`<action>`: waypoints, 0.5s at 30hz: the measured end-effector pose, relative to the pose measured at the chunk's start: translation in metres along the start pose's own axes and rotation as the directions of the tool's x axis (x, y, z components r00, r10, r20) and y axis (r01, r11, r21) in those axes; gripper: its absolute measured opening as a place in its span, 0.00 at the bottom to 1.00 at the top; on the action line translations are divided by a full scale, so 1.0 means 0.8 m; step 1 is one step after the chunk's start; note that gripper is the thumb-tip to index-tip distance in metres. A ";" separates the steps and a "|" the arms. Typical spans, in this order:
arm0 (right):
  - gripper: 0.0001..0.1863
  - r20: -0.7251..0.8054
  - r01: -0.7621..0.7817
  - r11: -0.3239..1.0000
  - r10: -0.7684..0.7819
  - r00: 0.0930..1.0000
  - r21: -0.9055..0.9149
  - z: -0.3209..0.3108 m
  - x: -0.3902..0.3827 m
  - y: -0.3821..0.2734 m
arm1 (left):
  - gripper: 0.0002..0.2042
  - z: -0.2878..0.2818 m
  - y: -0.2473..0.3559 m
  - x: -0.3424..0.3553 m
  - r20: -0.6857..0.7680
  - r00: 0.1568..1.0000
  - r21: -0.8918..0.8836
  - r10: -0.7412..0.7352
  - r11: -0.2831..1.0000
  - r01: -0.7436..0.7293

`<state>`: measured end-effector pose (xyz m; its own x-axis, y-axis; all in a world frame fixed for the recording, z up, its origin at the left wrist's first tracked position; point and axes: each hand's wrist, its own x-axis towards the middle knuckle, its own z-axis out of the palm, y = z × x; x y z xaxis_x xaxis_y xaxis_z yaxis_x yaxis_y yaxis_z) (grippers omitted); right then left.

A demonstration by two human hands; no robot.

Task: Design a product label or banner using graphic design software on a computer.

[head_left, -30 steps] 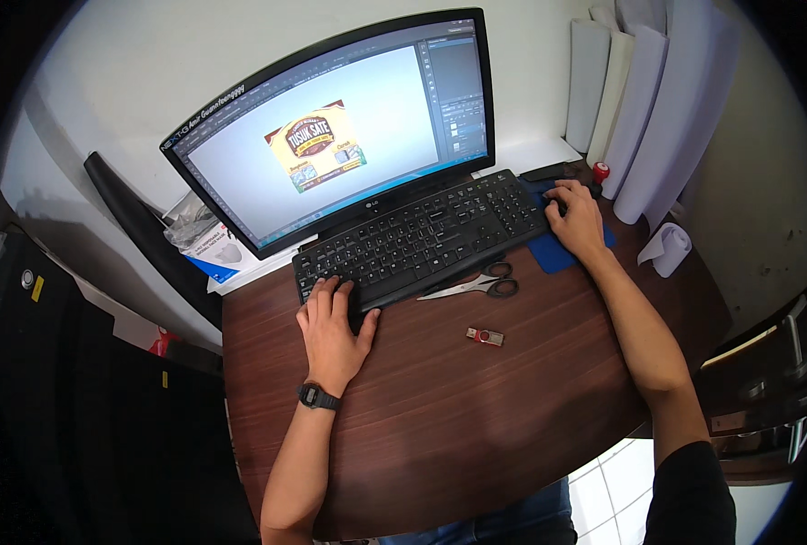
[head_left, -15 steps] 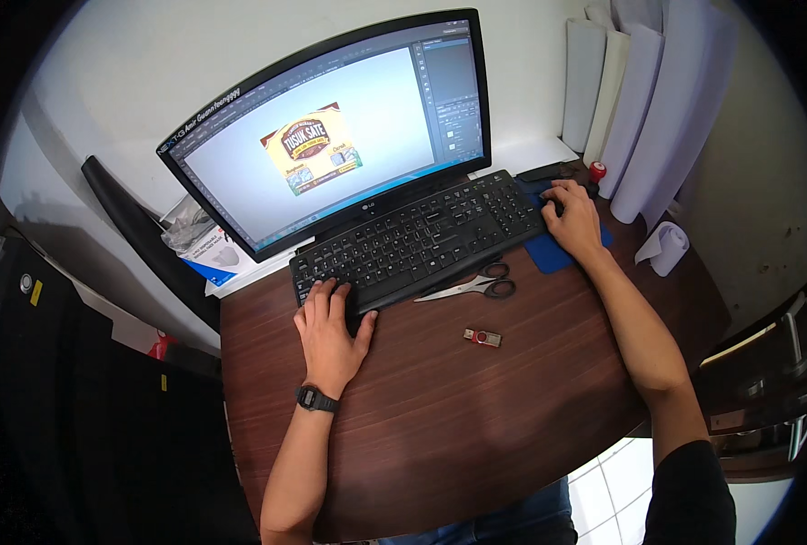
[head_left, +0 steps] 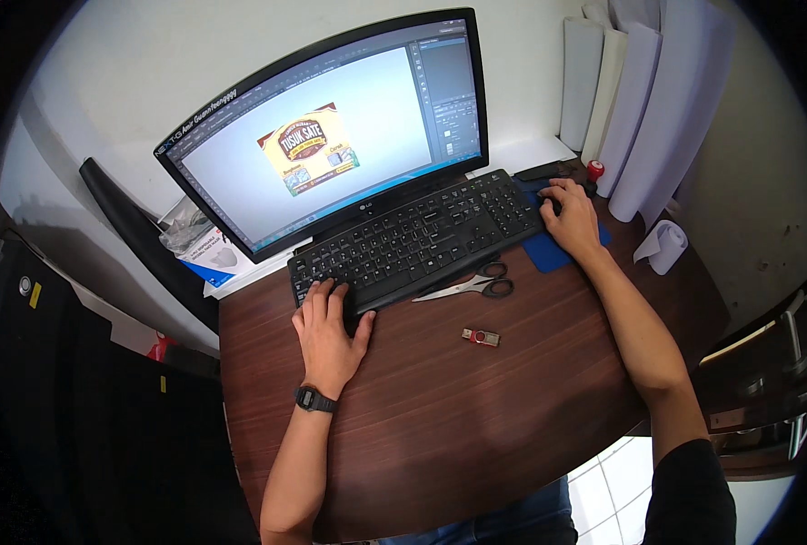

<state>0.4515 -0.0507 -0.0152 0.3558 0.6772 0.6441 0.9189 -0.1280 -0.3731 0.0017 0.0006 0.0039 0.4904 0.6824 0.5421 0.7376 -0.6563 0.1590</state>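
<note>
My left hand (head_left: 329, 338) rests at the near left corner of a black keyboard (head_left: 417, 241), fingers spread over its keys and thumb beside the front edge. A black watch (head_left: 314, 399) is on that wrist. At the keyboard's right end, my right hand (head_left: 571, 218) curls over a dark computer mouse (head_left: 547, 208), mostly hidden under the fingers, on a blue mouse pad (head_left: 549, 252). Behind the keyboard a monitor (head_left: 367, 205) displays a yellow and brown label design on a white canvas, with dark panels along the right.
Scissors (head_left: 490, 282) with black handles lie against the keyboard's front edge. Nearer me is a red and silver USB stick (head_left: 481, 338) on the brown desk (head_left: 458, 427). Paper rolls (head_left: 626, 109), a red-topped stamp (head_left: 594, 171) and a small paper roll (head_left: 663, 247) stand right; a box (head_left: 213, 254) sits left.
The view has shifted very slightly. Both hands keep their places on the keyboard and mouse, and the design on the monitor looks the same.
</note>
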 end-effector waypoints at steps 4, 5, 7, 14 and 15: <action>0.12 0.008 0.001 1.000 -0.001 1.000 0.005 -0.002 0.000 -0.003 | 0.29 -0.001 0.001 0.000 0.002 1.000 0.000 -0.002 1.000 0.002; 0.12 0.009 0.001 1.000 -0.001 1.000 0.005 -0.002 -0.001 -0.003 | 0.29 -0.001 0.000 -0.001 0.004 1.000 -0.001 -0.006 1.000 0.006; 0.12 -0.011 0.016 1.000 -0.016 1.000 -0.012 -0.001 -0.001 -0.002 | 0.29 0.000 0.000 -0.001 0.005 1.000 -0.005 -0.009 1.000 0.009; 0.12 -0.048 0.058 0.998 -0.059 0.997 -0.006 0.000 0.000 0.003 | 0.29 0.002 -0.001 -0.001 -0.009 1.000 -0.003 0.003 1.000 -0.003; 0.12 -0.029 0.039 0.999 -0.039 0.999 -0.001 -0.001 0.000 0.001 | 0.29 0.002 -0.001 -0.001 -0.009 1.000 -0.003 0.001 1.000 -0.001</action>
<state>0.4525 -0.0510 -0.0149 0.3241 0.6602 0.6776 0.9324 -0.1018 -0.3468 0.0012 0.0010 0.0019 0.4865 0.6791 0.5497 0.7358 -0.6577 0.1613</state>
